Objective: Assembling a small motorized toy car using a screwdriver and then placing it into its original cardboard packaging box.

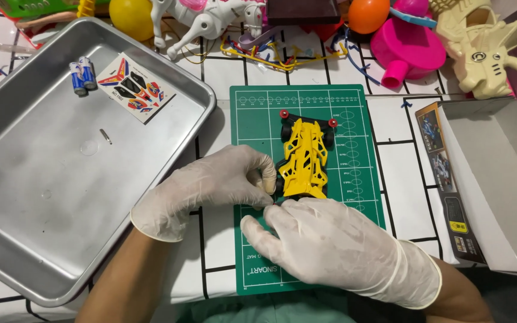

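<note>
Head view looks down on a green mat (252, 128) where a small yellow toy car (304, 157) lies lengthwise, its red-capped end pointing away from the person. Both hands wear pale gloves. The left hand (219, 179) has its fingertips pinched together against the car's near left corner, at a dark wheel. The right hand (324, 239) lies flat just below the car's near end, fingers together and pointing left toward that same corner; whether it grips anything underneath cannot be told.

By the look of it, the car is light, hollow plastic: stiff overall, but its open lattice shell and thin struts would likely crack under a hard squeeze. The safest hold seems to be across the sides, low by the wheels, rather than on the shell's top ribs. Gloves may slip on the glossy plastic.

To the left, a metal tray (25, 197) holds two batteries (82, 75), a sticker sheet (136, 88) and a small pin (106, 136). An open box (498, 179) sits to the right.
</note>
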